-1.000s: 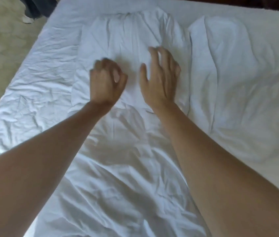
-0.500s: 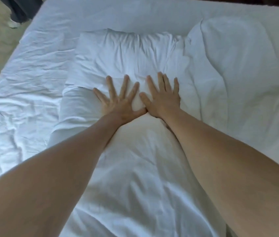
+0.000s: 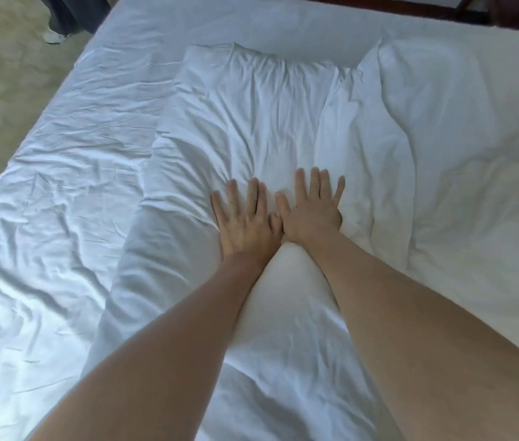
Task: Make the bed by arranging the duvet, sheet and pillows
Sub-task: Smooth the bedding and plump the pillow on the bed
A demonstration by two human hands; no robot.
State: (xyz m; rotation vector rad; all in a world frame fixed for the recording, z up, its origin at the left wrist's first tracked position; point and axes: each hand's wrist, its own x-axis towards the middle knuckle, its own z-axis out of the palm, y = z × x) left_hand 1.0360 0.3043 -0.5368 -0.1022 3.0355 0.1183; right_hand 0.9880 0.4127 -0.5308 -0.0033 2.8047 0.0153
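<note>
Head view. Left hand (image 3: 245,226) and right hand (image 3: 310,213), side by side with thumbs touching, each grip spread flat, fingers straight, pressing the middle of a white pillow (image 3: 261,122). A second pillow (image 3: 461,148) lies just beside it on the right. Both rest on the wrinkled sheet (image 3: 61,192) of the bed.

Two white pillows — creased near pillow (image 3: 261,128), smoother far-right pillow (image 3: 461,128) — side by side, touching, on wrinkled white sheet (image 3: 61,186)
</note>
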